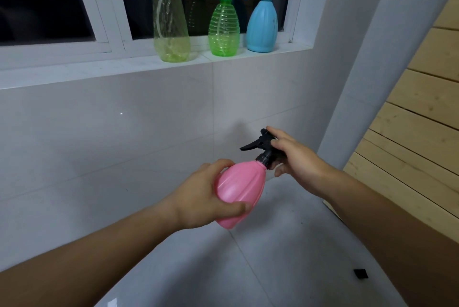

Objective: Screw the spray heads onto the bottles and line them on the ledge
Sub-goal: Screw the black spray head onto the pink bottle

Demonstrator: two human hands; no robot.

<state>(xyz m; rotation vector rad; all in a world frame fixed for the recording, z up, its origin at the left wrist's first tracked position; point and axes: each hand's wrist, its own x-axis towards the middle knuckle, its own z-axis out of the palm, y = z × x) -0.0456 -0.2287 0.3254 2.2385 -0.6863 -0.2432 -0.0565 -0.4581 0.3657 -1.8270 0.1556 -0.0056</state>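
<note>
Head view: no labels; hands (208, 194) grip pink bottle (239, 189), black sprayer (263, 143).

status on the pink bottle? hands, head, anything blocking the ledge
Left hand gripping pink bottle, tilted. Right hand on black spray head, seated at neck. Three bottles on ledge; room left of them.

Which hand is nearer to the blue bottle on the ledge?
Right. The right hand sits below the blue bottle, on the black spray head; the left hand is lower and further left, gripping the pink bottle.
</note>
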